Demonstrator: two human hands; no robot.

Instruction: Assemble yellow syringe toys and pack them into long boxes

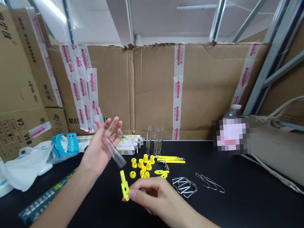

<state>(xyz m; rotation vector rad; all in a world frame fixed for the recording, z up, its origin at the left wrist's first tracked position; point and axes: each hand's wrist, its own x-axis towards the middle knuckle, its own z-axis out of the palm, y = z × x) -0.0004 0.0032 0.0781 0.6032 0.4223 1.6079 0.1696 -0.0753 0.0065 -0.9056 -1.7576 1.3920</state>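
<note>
My left hand (98, 150) is turned palm up, its fingers loosely bent. A clear plastic tube (118, 158) lies across that palm and slants down to the right, its lower end sticking out past the hand. Thumb and fingertips of my right hand (158, 197) pinch a yellow plastic part (125, 188) with a slot and a ribbed upper end. The part stands nearly upright just below the tube's end, apart from it. Several yellow caps and collars (145, 159) lie beyond my hands. Near them are yellow rods with metal tips (171, 159) and small yellow slotted pieces (162, 172).
Clear tubes (158, 140) stand upright at the back. Bent metal hooks (184, 187) and S-shaped hooks (210, 182) lie right on the black table (227, 206). Small white-and-yellow boxes (129, 144), a blue packet (65, 147), a pixelated bottle (231, 132) and a bag (288, 149) surround the area.
</note>
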